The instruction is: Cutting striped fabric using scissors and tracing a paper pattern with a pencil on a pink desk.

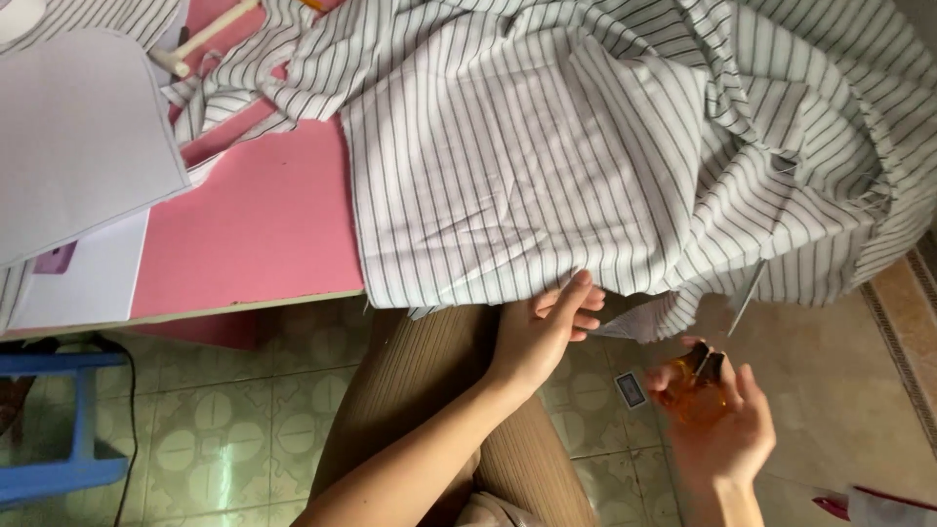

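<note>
A person's left hand (543, 332) gripped the hanging lower edge of the striped cloth (547, 166), fingers curled around the hem where it dropped off the pink surface (264, 224), while the right hand (717, 420) closed around the orange handles of scissors (705, 383). The cloth lay at twelve o'clock from both hands, spread wide across the surface and bunched toward two o'clock. The scissors' thin blade ran up toward one o'clock, its tip reaching the cloth's loose edge; the blade looked nearly shut, though blur made that hard to confirm. The right hand sat at four o'clock from the left, the two near but apart, and the left was the nearer to the cloth. White paper sheets (78, 146) lay at ten o'clock on the surface, and a blue stool (59, 429) stood on the tiled floor (234, 429) at eight o'clock.
</note>
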